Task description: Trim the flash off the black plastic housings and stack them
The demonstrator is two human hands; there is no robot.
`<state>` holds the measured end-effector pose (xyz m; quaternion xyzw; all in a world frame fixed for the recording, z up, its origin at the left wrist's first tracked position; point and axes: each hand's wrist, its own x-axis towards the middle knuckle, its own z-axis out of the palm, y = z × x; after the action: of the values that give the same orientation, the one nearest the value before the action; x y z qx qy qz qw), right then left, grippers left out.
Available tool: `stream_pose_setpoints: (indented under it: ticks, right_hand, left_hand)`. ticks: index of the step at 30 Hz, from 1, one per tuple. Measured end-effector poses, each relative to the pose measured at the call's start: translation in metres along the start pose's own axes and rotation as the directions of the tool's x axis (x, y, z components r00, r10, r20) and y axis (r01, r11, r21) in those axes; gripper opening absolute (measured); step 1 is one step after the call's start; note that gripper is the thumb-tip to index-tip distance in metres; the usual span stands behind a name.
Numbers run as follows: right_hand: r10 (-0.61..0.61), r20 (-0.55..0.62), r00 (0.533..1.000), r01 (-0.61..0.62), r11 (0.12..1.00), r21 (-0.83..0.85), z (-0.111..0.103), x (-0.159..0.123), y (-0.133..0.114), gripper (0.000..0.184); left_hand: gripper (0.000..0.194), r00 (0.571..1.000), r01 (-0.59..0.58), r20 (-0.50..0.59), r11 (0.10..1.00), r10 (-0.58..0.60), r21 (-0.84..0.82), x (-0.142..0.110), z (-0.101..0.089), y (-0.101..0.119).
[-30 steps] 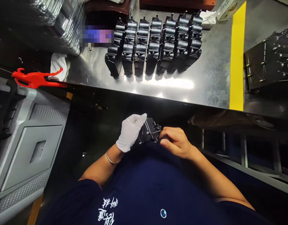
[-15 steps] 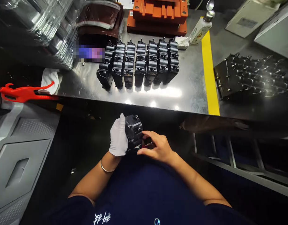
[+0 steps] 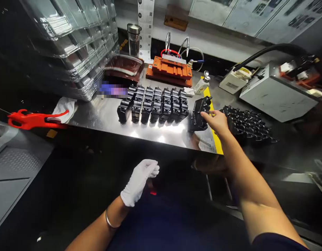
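My bare right hand (image 3: 217, 122) grips a black plastic part (image 3: 200, 115) at its right side. The part stands upright over the steel bench by the yellow tape. My left hand (image 3: 141, 179), in a white glove, hangs in front of the bench edge with its fingers curled together; whatever they may hold is hidden. Just below it shows a small red patch (image 3: 153, 193), too little to name. A row of similar black parts (image 3: 155, 104) stands left of my right hand. More black parts (image 3: 247, 123) sit together to its right, beyond the tape.
Yellow tape (image 3: 215, 134) crosses the steel bench (image 3: 98, 120). Behind are an orange fixture (image 3: 172, 71) and a white pump bottle (image 3: 202, 85). Stacked clear trays (image 3: 79, 52) rise at left, near a red tool (image 3: 32, 119) on the edge. A white box (image 3: 281, 94) stands right.
My right hand has carried the black part from in front of my body up and right to the bench. My left hand has let go of it. The view has tilted up.
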<state>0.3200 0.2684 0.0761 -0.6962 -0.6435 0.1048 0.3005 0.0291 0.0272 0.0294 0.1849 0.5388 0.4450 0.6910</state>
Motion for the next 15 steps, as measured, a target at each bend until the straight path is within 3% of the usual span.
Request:
stream_pose_setpoints:
  ticks: [3,6,8,12,15]
  right_hand:
    - [0.120,0.022,0.993,-0.119,0.992,-0.032,0.027,0.020,-0.024,0.044]
    - [0.079,0.060,0.995,-0.083,0.994,0.071,0.046,0.022,-0.045,0.049]
    - [0.041,0.083,0.996,-0.049,0.993,0.103,0.043,0.019,-0.047,0.048]
    - [0.033,0.038,0.999,-0.034,0.999,0.039,-0.004,0.006,-0.010,0.041]
    - [0.135,-0.192,0.972,-0.185,0.945,-0.270,-0.050,-0.009,0.037,0.041]
  left_hand:
    - [0.042,0.999,-0.022,-0.047,1.000,0.023,0.007,0.000,-0.008,-0.004]
    - [0.043,0.997,-0.018,-0.069,1.000,0.019,0.001,-0.002,-0.011,-0.005]
    - [0.042,0.998,-0.006,-0.058,1.000,0.007,0.007,-0.002,-0.011,-0.005]
    - [0.041,0.999,0.023,-0.041,0.999,-0.022,0.025,0.001,-0.012,-0.006]
    - [0.040,0.998,0.041,-0.054,0.999,-0.040,0.026,0.005,-0.011,-0.009]
